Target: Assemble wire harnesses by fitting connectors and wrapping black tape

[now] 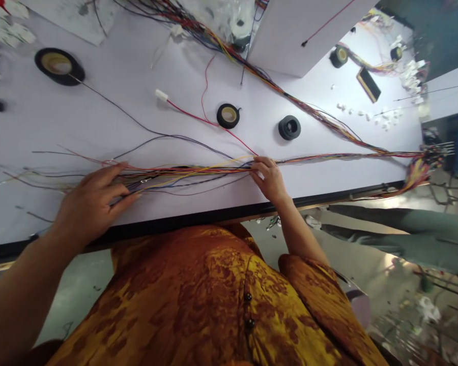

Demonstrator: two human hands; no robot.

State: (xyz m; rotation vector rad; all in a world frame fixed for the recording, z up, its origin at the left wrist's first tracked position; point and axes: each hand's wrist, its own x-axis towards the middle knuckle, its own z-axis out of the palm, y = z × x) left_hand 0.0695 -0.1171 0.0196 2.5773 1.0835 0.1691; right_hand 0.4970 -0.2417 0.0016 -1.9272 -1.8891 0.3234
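Observation:
A long bundle of thin coloured wires [191, 172] runs along the front part of the white table. At its left part, my left hand [95, 201] lies over the wires with its fingers apart; loose wire ends fan out beyond it. My right hand [269, 178] pinches the bundle farther right, fingertips closed around the wires. Near these fingertips a red wire [198, 118] leaves the bundle and leads up left to a white connector [161, 95]. A dark wire arcs over the table from the bundle toward a large black tape roll [70, 76].
A small tape roll [228, 116] and a black ring-shaped roll [289, 127] lie behind the bundle. A thicker wire harness [290, 99] crosses diagonally beside a white box [282, 40]. White connector pieces [389, 118] are scattered at right. Another person's legs [404, 234] show beyond the table edge.

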